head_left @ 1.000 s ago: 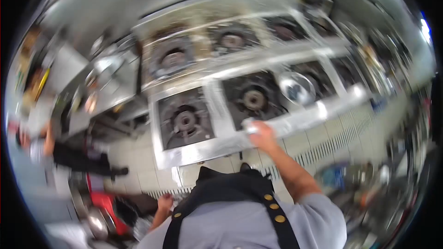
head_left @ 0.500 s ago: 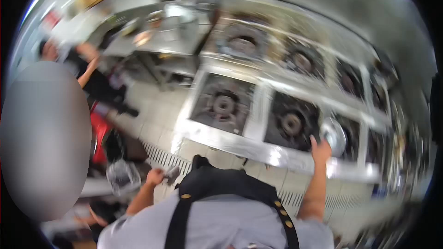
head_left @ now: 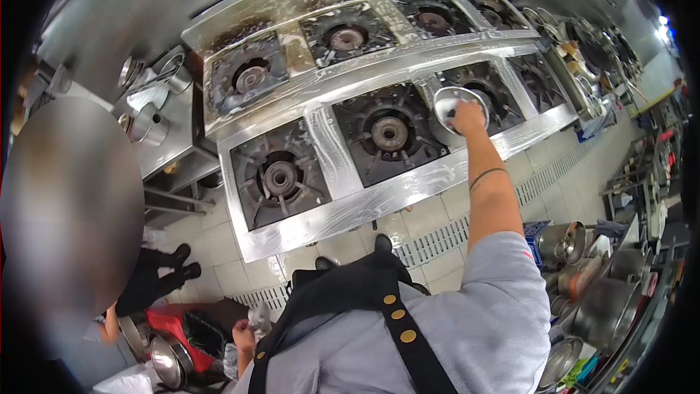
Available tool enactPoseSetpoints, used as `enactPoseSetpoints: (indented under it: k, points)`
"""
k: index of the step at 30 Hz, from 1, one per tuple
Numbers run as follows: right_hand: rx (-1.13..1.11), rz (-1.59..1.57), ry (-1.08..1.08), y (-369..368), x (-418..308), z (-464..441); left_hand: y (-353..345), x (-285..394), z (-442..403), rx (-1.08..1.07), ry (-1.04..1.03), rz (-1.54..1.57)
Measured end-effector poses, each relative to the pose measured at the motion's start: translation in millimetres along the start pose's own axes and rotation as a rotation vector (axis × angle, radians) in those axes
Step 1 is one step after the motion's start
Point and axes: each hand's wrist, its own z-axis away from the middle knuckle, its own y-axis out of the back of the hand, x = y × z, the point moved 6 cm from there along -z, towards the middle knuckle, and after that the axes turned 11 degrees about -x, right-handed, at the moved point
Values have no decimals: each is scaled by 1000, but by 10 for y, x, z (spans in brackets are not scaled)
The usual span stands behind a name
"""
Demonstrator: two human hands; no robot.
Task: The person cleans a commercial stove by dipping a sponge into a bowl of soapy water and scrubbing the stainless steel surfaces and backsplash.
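Observation:
A round metal bowl (head_left: pixel 443 99) sits on the front part of a wide stove (head_left: pixel 335 213), over the divider between two burners. My right hand (head_left: pixel 469 117) reaches down into the bowl with its fingers curled. Something dark shows by the fingertips, but I cannot make out what it is. My left hand (head_left: pixel 244 338) is low beside my apron (head_left: pixel 343 288), closed on a crumpled grey cloth (head_left: pixel 260 319). White suds streak the stove's steel surfaces around the burners.
A steel side table (head_left: pixel 171 142) with pots stands left of the stove. Shelves with pots (head_left: pixel 609 306) are at the lower right. A person in dark trousers (head_left: pixel 149 284) stands at the left, near a red crate (head_left: pixel 171 328). A floor drain grate (head_left: pixel 437 242) runs along the stove.
My view has turned right toward the stove. My right hand, earlier open beside the bowl, is now inside it. The left hand keeps the grey cloth.

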Motion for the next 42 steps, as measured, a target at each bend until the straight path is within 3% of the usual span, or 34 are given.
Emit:
enactPoseSetpoints:
  k: [2, 4, 6, 7, 10, 13, 15, 16, 18, 24, 26, 30, 32, 34, 36, 40, 42]
  points:
    - [-35, 12, 92, -411, 194, -386, 1, 446, 77, 57, -150, 81]
    - [-147, -68, 154, -229, 145, -189, 77, 702, 131, 111, -210, 167]
    - [-13, -114, 203, -91, 202, -125, 35, 1027, 208, 153, -288, 414]
    - [-10, -109, 198, -20, 261, -113, 24, 1241, 337, 155, -164, 442]
    - [18, -429, 170, 192, 584, -54, -63, 1444, 282, 174, -324, 498]
    - [53, -625, 246, 216, 895, -130, -247, 1613, 265, 143, -357, 525]
    - [-219, -1026, 162, 176, 981, -109, -319, 1558, 219, 119, -342, 547]
    - [-212, -1028, 152, 241, 995, -42, -372, 1579, 194, 108, -345, 545]
    - [-303, -1448, 209, 280, 949, 93, -514, 1642, 193, 62, -286, 550]
    - [-269, -1424, 276, 55, 901, -148, -923, 2242, 182, -33, -326, 470]
    - [-93, -1174, 316, -82, 848, -329, -1020, 2543, 154, -76, -378, 430]
    - [139, -1204, 300, 34, 672, -376, -1183, 3178, 93, -160, -464, 354]
    - [109, -775, 314, 221, 519, -188, -1223, 3248, -131, -163, -523, 359]
    - [198, -742, 317, 246, 548, -232, -1311, 3451, -223, -160, -532, 360]
    - [34, -1147, 163, 226, 660, -320, -1404, 3600, -392, -198, -539, 421]
    - [-86, -1342, 114, 244, 741, -287, -1612, 3811, -773, -202, -609, 497]
    - [-184, -1723, 103, 378, 695, -99, -1725, 3924, -939, -196, -651, 620]
